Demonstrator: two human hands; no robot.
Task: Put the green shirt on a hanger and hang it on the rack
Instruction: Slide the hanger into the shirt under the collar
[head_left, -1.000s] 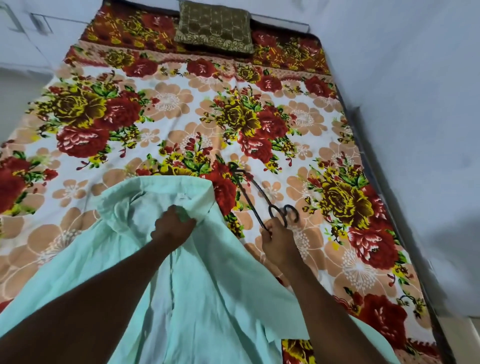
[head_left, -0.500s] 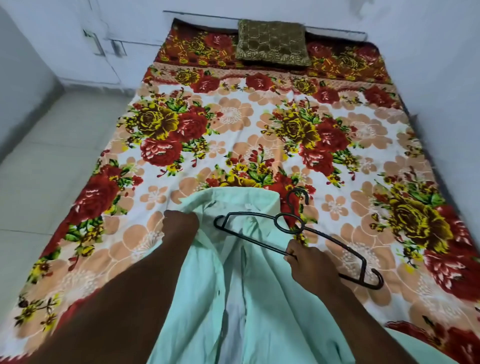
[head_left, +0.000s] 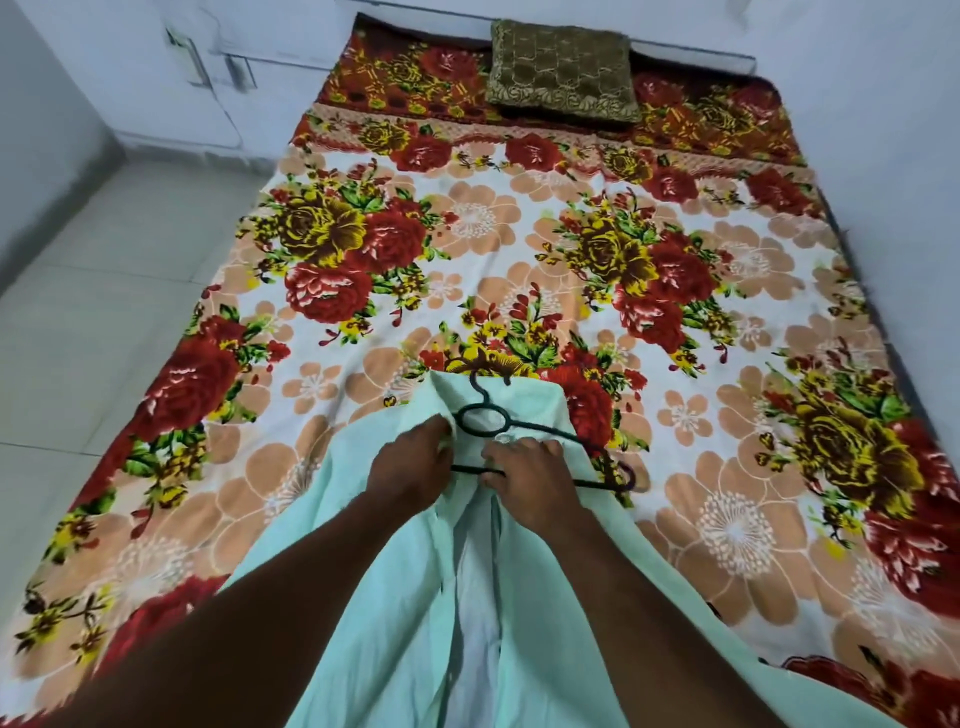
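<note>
A pale green shirt (head_left: 363, 545) lies front-open on the flowered bed, collar toward the far end. A black wire hanger (head_left: 483, 418) sits at the collar, its hook pointing away from me and its right end (head_left: 623, 475) sticking out past the shirt's right side. My left hand (head_left: 408, 467) grips the shirt's left collar edge beside the hanger's ring. My right hand (head_left: 530, 475) holds the hanger's lower bar over the shirt's opening. The hanger's left arm is hidden under fabric and my hands. No rack is in view.
The bed (head_left: 519, 260) carries a red, yellow and peach floral sheet. A brown-gold pillow (head_left: 563, 70) lies at its head. Pale tiled floor (head_left: 104, 312) runs along the left side. White walls close in at the right and back.
My right hand has brought the hanger from the shirt's right side to the collar, its left arm now under the fabric. My left hand stayed on the collar. The camera shifted right.
</note>
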